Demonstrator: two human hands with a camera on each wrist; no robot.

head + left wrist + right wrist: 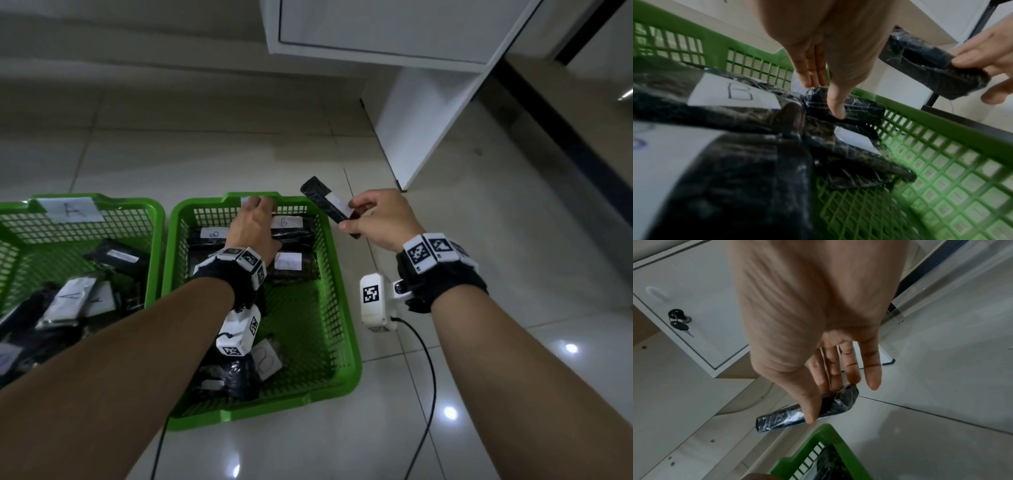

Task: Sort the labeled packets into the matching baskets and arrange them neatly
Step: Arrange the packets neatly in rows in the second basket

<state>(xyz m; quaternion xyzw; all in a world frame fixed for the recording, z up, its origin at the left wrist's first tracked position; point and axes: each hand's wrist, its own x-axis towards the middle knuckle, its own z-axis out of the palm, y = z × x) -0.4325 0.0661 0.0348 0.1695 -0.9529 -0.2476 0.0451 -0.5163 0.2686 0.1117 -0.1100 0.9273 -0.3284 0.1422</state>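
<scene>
Right hand (pixel 378 219) grip pinches black packet (pixel 327 204) | left hand (pixel 253 228) flat on packets in B basket (pixel 344 329) | glossy tiled floor (pixel 212 154), white cabinet (pixel 418 130)

I note bare mesh floor in the near right part of the B basket (pixel 346 329), open from above. Its far end is blocked by black packets (pixel 294 236) and my left hand (pixel 251 228). White cabinet (pixel 404 27) overhangs beyond; tiled floor (pixel 513 240) at right lies open.
</scene>
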